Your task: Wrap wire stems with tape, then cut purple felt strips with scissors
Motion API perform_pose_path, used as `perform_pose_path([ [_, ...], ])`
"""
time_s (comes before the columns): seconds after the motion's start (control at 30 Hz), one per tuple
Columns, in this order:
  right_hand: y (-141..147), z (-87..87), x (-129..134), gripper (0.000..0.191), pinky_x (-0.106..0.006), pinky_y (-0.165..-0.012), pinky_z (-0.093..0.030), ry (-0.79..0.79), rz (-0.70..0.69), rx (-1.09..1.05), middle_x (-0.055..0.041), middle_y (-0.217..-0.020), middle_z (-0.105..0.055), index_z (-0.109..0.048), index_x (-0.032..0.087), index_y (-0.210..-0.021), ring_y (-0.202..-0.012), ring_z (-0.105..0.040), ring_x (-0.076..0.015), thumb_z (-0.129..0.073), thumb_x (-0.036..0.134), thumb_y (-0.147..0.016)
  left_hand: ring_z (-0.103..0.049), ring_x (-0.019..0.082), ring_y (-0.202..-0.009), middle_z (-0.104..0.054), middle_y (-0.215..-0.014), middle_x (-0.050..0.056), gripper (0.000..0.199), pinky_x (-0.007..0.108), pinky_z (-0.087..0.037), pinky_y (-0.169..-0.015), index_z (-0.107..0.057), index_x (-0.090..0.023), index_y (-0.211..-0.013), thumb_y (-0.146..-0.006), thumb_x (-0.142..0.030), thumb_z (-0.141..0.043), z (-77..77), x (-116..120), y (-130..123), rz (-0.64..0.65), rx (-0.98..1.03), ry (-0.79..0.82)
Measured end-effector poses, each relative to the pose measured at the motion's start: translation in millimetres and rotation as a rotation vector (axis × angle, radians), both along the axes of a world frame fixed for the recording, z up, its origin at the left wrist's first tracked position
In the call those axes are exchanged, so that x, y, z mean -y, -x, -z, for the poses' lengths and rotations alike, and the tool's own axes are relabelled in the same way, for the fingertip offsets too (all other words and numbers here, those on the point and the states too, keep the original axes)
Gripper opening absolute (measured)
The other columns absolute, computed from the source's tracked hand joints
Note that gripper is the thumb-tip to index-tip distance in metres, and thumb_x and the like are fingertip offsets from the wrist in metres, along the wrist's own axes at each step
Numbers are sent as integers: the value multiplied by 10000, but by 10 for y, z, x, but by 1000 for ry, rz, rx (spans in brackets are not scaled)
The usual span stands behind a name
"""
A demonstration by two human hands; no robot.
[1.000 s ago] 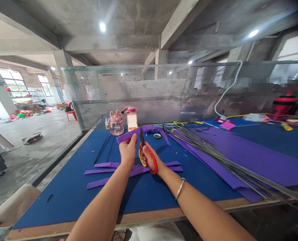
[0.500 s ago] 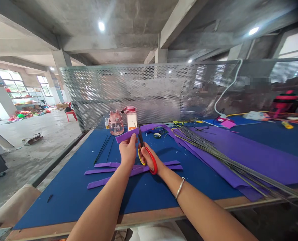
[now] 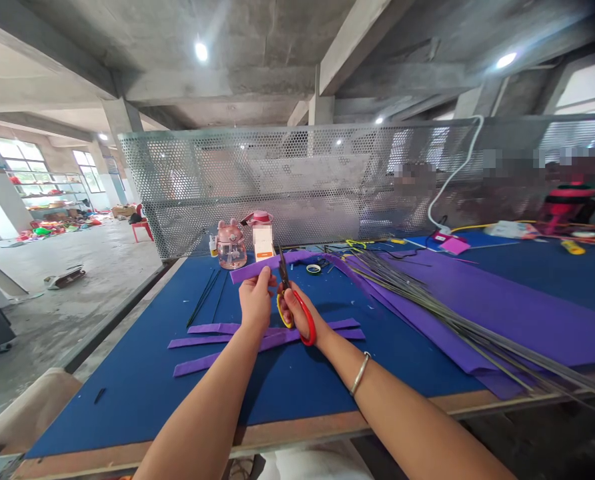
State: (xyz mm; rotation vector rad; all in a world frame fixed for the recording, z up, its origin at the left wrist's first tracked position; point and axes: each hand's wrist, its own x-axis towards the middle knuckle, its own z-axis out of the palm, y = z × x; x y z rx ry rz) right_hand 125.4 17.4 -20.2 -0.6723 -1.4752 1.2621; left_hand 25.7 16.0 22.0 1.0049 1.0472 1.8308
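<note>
My left hand point(image 3: 256, 298) pinches a purple strip point(image 3: 247, 271) near its left end. The strip runs on to the right behind the scissors, towards the large purple sheet point(image 3: 477, 300). In my right hand point(image 3: 300, 310) are scissors point(image 3: 308, 323) with one red and one yellow handle loop. Their dark blades point up and lie across the strip; whether they are closed on it I cannot tell. Below my hands, several cut purple strips point(image 3: 200, 341) lie on the blue tabletop point(image 3: 142, 387).
Long thin dark stems point(image 3: 427, 300) lie over the purple sheet. A pink bottle point(image 3: 232, 247) and a small white box point(image 3: 263, 241) stand at the back, near a roll of tape point(image 3: 313, 269). Behind them rises a perforated metal screen point(image 3: 307, 180). More dark stems point(image 3: 205, 297) lie at left.
The scissors in my right hand have shifted slightly to the right along the strip. My left hand keeps its pinch, almost in the same place.
</note>
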Motion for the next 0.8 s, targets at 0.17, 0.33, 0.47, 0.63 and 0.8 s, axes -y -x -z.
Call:
perform_pose_path([
  [0.17, -7, -13, 8, 572, -190, -385, -266, 7, -5, -9, 67, -611, -364, -433, 205, -947, -443, -312, -73, -461, 734, -731, -560, 114, -562, -627, -625, 40, 363, 207, -380, -485, -645, -112, -662, -681, -475, -645, -7, 10, -2, 4, 10, 2],
  [0.33, -8, -8, 19, 530, -193, -391, -270, -8, -51, -13, 64, -605, -365, -439, 205, -943, -447, -312, -76, -451, 705, -767, -582, 127, -610, -638, -649, 44, 376, 204, -384, -492, -659, -110, -731, -689, -484, -645, -8, 18, -7, -64, 1, 9],
  [0.47, 0, -20, 31, 547, -199, -385, -265, -7, -44, -6, 70, -589, -356, -445, 206, -923, -432, -297, -75, -470, 721, -740, -583, 133, -615, -627, -635, 34, 360, 214, -398, -513, -660, -114, -724, -696, -472, -642, -17, 27, -10, -89, -17, 7],
  [0.63, 4, -31, 34, 548, -191, -391, -271, 9, -33, -7, 72, -604, -348, -440, 210, -929, -438, -315, -73, -474, 722, -734, -580, 140, -585, -634, -602, 35, 360, 239, -421, -547, -676, -110, -686, -692, -468, -641, -15, 29, -8, -100, -98, 5],
  [0.8, 0, -24, 39, 537, -191, -396, -271, -28, -40, 17, 69, -613, -344, -443, 206, -932, -457, -318, -77, -471, 710, -748, -582, 139, -585, -644, -621, 50, 374, 220, -393, -504, -675, -108, -701, -705, -479, -628, -9, 6, 1, -136, -60, 29],
])
